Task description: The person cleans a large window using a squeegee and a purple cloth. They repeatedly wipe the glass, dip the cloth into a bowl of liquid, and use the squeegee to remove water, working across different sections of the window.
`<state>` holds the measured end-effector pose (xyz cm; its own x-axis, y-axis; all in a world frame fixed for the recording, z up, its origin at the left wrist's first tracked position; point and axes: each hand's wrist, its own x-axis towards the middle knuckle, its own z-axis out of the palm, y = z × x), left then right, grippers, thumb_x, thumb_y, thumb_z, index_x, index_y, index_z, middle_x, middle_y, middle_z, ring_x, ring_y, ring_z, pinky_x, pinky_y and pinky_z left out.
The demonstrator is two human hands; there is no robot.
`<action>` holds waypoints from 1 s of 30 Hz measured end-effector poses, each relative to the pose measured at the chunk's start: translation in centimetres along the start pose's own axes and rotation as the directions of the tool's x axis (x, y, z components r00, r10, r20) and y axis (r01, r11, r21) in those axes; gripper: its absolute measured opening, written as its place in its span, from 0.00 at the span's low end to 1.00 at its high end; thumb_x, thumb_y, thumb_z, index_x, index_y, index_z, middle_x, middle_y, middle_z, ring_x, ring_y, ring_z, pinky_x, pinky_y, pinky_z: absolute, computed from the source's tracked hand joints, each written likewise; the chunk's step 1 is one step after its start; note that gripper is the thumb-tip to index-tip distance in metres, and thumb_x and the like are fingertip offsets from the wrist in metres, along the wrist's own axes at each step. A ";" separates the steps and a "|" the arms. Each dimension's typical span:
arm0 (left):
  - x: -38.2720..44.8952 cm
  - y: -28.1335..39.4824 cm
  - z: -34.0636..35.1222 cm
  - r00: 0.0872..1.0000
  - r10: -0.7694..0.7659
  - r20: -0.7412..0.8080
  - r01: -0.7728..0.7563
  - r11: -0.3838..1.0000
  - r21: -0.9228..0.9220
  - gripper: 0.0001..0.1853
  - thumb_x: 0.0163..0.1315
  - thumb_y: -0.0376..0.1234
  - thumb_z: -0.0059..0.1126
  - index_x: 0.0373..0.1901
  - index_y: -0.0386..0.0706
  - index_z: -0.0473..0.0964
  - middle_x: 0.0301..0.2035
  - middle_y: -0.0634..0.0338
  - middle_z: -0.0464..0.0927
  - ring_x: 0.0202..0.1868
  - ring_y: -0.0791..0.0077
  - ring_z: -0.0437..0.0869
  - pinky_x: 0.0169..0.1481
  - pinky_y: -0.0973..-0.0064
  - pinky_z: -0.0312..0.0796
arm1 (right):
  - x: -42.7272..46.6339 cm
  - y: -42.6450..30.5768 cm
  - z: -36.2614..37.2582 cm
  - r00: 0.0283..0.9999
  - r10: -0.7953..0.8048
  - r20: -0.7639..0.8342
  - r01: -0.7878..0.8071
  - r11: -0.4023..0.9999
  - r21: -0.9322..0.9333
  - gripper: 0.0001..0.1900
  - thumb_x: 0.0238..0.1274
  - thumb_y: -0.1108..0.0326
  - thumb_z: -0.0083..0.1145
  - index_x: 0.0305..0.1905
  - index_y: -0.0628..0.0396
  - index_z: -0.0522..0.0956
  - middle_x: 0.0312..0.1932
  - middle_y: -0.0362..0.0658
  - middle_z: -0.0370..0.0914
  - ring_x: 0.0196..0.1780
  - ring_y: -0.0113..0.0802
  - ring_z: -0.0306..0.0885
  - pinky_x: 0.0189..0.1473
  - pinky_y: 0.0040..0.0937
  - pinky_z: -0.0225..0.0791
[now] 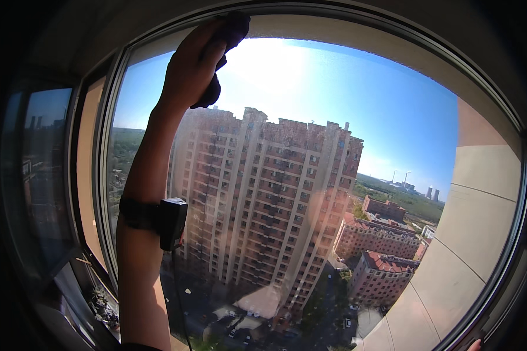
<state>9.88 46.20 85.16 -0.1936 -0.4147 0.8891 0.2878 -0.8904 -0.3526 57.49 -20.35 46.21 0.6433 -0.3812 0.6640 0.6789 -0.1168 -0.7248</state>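
Observation:
My left hand (193,66) is raised to the upper part of a window pane (404,114), gripping a dark, bunched cloth (211,93). The cloth lies at the glass near the top frame (316,8), and part of it hangs below my fingers. Around my left forearm runs a black strap (138,213) with a small black box-shaped device (173,224) on it; a thin cable drops from the device. Of my right hand (476,345), only a bit of finger shows at the bottom right, close to the window frame. What it touches is hidden.
A second window panel (44,175) stands at the left, reflecting the outdoors. Potted plants (103,309) sit low at the left. Beyond the glass rise a high-rise block (263,193) and lower red-roofed buildings (384,276). A tiled outer wall (478,210) borders the right.

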 end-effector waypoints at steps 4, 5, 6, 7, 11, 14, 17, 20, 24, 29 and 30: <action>1.4 13.0 5.9 0.986 0.166 -0.007 -0.165 0.985 0.048 0.23 0.68 0.38 0.54 0.63 0.42 0.71 0.57 0.49 0.76 0.56 0.54 0.81 0.61 0.63 0.73 | 0.6 6.1 -3.1 1.000 -0.025 0.002 0.025 0.999 0.031 0.21 0.77 0.59 0.40 0.62 0.63 0.72 0.58 0.48 0.75 0.62 0.40 0.71 0.66 0.33 0.60; 1.3 16.2 7.1 0.990 0.130 0.048 -0.129 0.992 -0.012 0.23 0.67 0.38 0.55 0.62 0.41 0.71 0.57 0.49 0.75 0.56 0.54 0.80 0.62 0.62 0.72 | 0.7 7.6 -4.0 0.999 -0.036 0.009 0.035 0.999 0.034 0.21 0.78 0.59 0.40 0.62 0.63 0.72 0.58 0.48 0.75 0.62 0.40 0.71 0.67 0.33 0.60; 1.7 19.4 8.7 0.964 0.267 0.012 -0.267 0.963 0.029 0.24 0.66 0.38 0.56 0.62 0.40 0.71 0.57 0.49 0.75 0.59 0.53 0.77 0.65 0.58 0.69 | 0.9 9.0 -4.3 0.999 -0.034 -0.011 0.034 0.999 -0.031 0.21 0.78 0.59 0.40 0.62 0.63 0.72 0.58 0.48 0.75 0.63 0.40 0.71 0.67 0.33 0.60; 1.5 22.7 10.3 0.963 0.261 0.068 -0.264 0.964 0.044 0.23 0.65 0.36 0.55 0.62 0.39 0.71 0.58 0.47 0.73 0.62 0.48 0.74 0.67 0.53 0.65 | 1.0 9.8 -4.7 1.000 -0.013 -0.012 0.014 0.998 0.058 0.21 0.78 0.59 0.40 0.62 0.63 0.72 0.59 0.48 0.75 0.63 0.40 0.71 0.67 0.33 0.60; -0.5 37.1 16.5 0.971 0.202 0.127 -0.209 0.977 0.037 0.27 0.63 0.38 0.57 0.65 0.42 0.69 0.64 0.43 0.65 0.67 0.36 0.65 0.71 0.40 0.58 | 1.0 8.5 -4.1 0.972 0.059 0.226 -0.061 0.998 -0.001 0.18 0.77 0.60 0.40 0.56 0.63 0.74 0.51 0.43 0.74 0.52 0.35 0.71 0.56 0.29 0.63; -2.0 46.6 20.3 0.971 0.151 0.184 -0.145 0.988 -0.045 0.29 0.63 0.38 0.58 0.66 0.45 0.69 0.66 0.43 0.64 0.70 0.35 0.62 0.73 0.39 0.55 | -0.2 4.4 -3.2 0.950 0.041 0.308 -0.076 0.992 0.103 0.16 0.77 0.60 0.41 0.55 0.59 0.73 0.41 0.37 0.71 0.39 0.24 0.66 0.40 0.21 0.59; -3.1 56.3 23.7 0.966 0.153 0.207 -0.115 0.976 -0.185 0.29 0.62 0.37 0.59 0.66 0.44 0.70 0.67 0.43 0.64 0.70 0.35 0.60 0.74 0.41 0.53 | -0.8 1.5 -2.5 0.933 0.084 0.349 -0.150 0.975 0.167 0.14 0.78 0.61 0.41 0.56 0.59 0.71 0.34 0.36 0.68 0.34 0.22 0.61 0.35 0.20 0.56; -3.4 63.8 26.7 0.966 0.157 0.204 -0.094 0.953 -0.287 0.33 0.57 0.35 0.62 0.66 0.42 0.69 0.67 0.43 0.62 0.71 0.33 0.58 0.72 0.39 0.55 | -0.7 0.6 -2.8 0.911 0.098 0.400 -0.194 0.959 0.207 0.14 0.77 0.64 0.43 0.58 0.60 0.68 0.32 0.39 0.70 0.31 0.22 0.62 0.33 0.21 0.57; -4.3 64.3 26.6 0.971 0.111 0.214 -0.051 0.963 -0.266 0.28 0.58 0.32 0.59 0.63 0.42 0.72 0.66 0.44 0.65 0.72 0.39 0.61 0.74 0.44 0.56 | -0.7 1.0 -3.0 0.891 0.106 0.441 -0.212 0.957 0.200 0.15 0.77 0.63 0.43 0.59 0.60 0.68 0.37 0.44 0.74 0.36 0.26 0.69 0.39 0.24 0.64; -6.2 60.2 23.4 0.931 0.267 0.250 -0.194 0.939 -0.284 0.22 0.58 0.32 0.62 0.57 0.50 0.77 0.63 0.51 0.71 0.69 0.44 0.68 0.73 0.48 0.60 | -0.6 1.1 -2.7 0.894 0.149 0.423 -0.248 0.950 0.189 0.17 0.78 0.62 0.43 0.61 0.60 0.68 0.46 0.44 0.74 0.45 0.29 0.70 0.50 0.26 0.65; -6.6 59.1 22.6 0.934 0.261 0.243 -0.196 0.945 -0.263 0.22 0.58 0.33 0.64 0.56 0.52 0.77 0.63 0.52 0.71 0.69 0.46 0.68 0.73 0.48 0.60 | -0.6 1.1 -2.8 0.893 0.096 0.439 -0.201 0.959 0.200 0.17 0.78 0.61 0.42 0.62 0.60 0.68 0.47 0.44 0.74 0.46 0.29 0.70 0.50 0.26 0.65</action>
<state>49.36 0.53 65.07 0.1224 -0.5744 0.8094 0.0628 -0.8094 -0.5839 56.83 -22.80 44.52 0.7952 0.0510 0.6042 0.5923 0.1483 -0.7920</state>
